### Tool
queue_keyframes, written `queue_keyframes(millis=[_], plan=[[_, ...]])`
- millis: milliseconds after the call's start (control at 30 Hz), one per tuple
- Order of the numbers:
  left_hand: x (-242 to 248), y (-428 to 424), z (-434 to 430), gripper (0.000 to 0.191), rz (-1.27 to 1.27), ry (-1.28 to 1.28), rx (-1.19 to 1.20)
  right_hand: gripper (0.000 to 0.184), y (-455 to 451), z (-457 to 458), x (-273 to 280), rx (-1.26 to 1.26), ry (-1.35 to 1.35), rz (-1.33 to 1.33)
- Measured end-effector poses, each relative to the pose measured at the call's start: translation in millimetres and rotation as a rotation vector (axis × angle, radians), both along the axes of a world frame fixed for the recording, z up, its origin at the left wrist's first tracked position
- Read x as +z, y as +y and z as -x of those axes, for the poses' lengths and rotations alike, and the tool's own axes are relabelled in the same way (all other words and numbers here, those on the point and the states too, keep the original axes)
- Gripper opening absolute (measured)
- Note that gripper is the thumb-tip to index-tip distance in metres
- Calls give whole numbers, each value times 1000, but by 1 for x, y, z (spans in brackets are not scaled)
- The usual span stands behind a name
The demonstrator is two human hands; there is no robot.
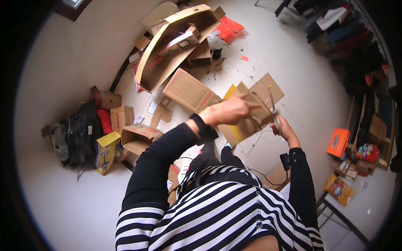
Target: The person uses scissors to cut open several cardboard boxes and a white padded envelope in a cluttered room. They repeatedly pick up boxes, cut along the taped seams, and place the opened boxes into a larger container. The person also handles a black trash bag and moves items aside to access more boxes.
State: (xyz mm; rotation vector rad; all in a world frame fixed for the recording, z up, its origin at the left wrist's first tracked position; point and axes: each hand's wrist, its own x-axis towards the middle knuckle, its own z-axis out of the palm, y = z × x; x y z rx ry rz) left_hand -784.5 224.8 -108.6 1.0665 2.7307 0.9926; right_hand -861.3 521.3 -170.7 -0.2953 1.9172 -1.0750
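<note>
My left hand point(230, 109) is over a bundle of flattened brown cardboard point(259, 105), index finger stretched out; whether it grips the cardboard is unclear through the blur. To the right, my right hand point(285, 128) holds what look like scissors point(272, 100) by the handles, blades pointing away from me. Thin pale cord or strap point(255, 142) loops below the bundle. Yellow tape point(235, 133) runs along a cardboard panel under my left wrist. Left of the bundle lies a printed cardboard box point(190, 91).
A large curved cardboard piece point(150, 59) with boxes inside leans at upper left. At left are a black plastic bag point(80, 135), a yellow patterned bag point(106, 153) and an open box point(138, 138). An orange box point(338, 142) is at right, above a dark metal frame point(342, 216).
</note>
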Motion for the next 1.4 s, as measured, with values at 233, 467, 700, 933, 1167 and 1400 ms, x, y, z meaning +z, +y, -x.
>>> queue_keyframes(millis=[233, 467, 700, 933, 1167, 1400], plan=[[-12, -33, 1, 23, -507, -154, 317, 34, -2, -6, 11, 21, 137, 152], [-46, -35, 15, 44, -340, -207, 780, 43, -35, -8, 39, -358, 430, 86], [13, 25, 6, 41, -387, 213, 381, 46, -52, -12, 89, -230, 617, -273], [20, 64, 24, 47, -117, -31, 228, 40, -54, -18, 98, -335, 665, -167], [-8, 64, 28, 29, -272, -546, 340, 36, -51, -24, 96, -424, 780, 22], [-26, 70, 25, 21, -156, -414, 390, 34, -29, -17, 93, -436, 540, 189]])
